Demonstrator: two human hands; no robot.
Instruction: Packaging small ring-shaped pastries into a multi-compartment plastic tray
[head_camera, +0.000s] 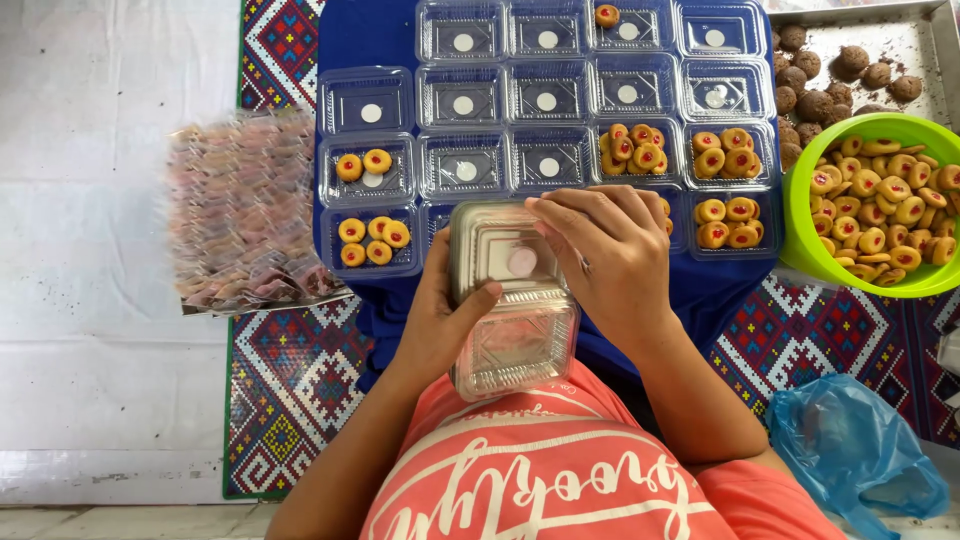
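Centre of frame: stack of clear plastic clamshell boxes (512, 300), held above the lap; left hand (440, 315) closed round its left side, thumb across the top; right hand (605, 250) curled over the upper right corner, fingertips on the lid; upper centre: blue cloth (370, 40) bearing rows of open clear trays (545, 100), some filled with round jam-centred cookies (635, 148); right: green bowl (800, 215) of the same cookies; upper right: metal tray (935, 45) of dark brown balls (815, 102); beneath: patterned woven mat (290, 380); left: white floor (90, 200), sheaf of clear wrappers (245, 210); lower right: blue plastic bag (855, 450)
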